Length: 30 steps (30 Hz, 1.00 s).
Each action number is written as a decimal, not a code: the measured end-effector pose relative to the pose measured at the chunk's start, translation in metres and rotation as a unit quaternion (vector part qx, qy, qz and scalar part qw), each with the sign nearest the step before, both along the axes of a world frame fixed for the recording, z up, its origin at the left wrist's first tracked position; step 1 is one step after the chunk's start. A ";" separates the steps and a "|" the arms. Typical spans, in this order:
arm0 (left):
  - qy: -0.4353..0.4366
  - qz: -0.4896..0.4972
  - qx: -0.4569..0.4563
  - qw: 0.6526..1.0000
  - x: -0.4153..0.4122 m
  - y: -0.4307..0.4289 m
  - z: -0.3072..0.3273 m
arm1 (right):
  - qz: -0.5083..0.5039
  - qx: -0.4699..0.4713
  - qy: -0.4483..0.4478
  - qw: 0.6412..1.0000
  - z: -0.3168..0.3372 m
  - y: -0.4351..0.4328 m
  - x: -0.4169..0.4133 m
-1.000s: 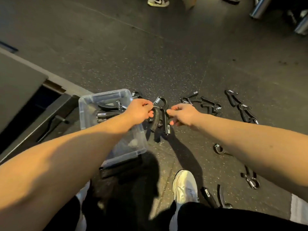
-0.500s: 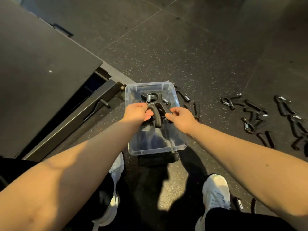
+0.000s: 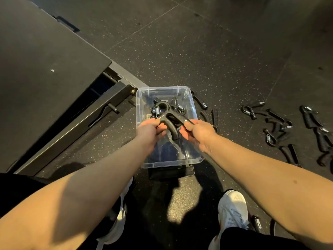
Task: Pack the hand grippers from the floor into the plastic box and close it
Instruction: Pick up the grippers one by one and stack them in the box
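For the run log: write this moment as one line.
left hand: holds hand gripper; right hand: holds same gripper; where: over open plastic box; floor: loose grippers

A gym: black rubber floor tiles (image 3: pixel 198 51) flecked with pale specks, a low black platform (image 3: pixel 45 60) on a steel frame (image 3: pixel 72 131) at left, and many hand grippers (image 3: pixel 309 118) strewn across the floor.

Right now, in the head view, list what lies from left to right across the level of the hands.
Dark flat platform → black metal rail → left hand → black spring hand gripper pinched by both hands → right hand → loose black hand grippers lying scattered.
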<state>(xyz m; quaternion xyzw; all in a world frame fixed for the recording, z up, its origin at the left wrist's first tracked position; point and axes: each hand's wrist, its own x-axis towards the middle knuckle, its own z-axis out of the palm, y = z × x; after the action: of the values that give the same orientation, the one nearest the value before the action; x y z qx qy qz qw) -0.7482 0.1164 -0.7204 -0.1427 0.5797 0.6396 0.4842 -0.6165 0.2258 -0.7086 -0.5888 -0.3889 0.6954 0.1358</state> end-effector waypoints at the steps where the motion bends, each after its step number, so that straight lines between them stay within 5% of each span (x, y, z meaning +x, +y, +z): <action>1: 0.000 -0.004 0.009 1.000 0.000 -0.001 -0.002 | -0.017 -0.011 0.012 1.000 0.002 0.000 0.001; 5: -0.029 -0.035 0.039 0.998 0.006 -0.002 -0.002 | -0.071 -0.084 0.089 0.990 0.006 -0.008 0.003; 9: 0.046 -0.132 0.026 0.990 0.022 -0.006 0.007 | -0.095 -0.105 0.113 0.983 -0.002 -0.022 0.005; 19: 0.169 -0.197 -0.107 0.960 -0.004 0.002 0.003 | 0.110 0.032 -0.069 0.991 0.006 -0.019 0.001; 24: 0.283 -0.349 -0.104 0.887 -0.021 0.000 0.021 | 0.051 0.004 -0.015 0.999 0.008 -0.010 -0.007; 30: 0.274 -0.266 -0.086 0.920 -0.026 0.001 0.011 | -0.079 -0.045 0.007 0.996 0.003 -0.007 -0.008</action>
<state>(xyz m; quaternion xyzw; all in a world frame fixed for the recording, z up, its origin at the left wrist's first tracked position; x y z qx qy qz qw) -0.7746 0.1173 -0.7094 0.1561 0.7593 0.4486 0.4449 -0.6242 0.2185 -0.7061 -0.6184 -0.3080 0.7036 0.1663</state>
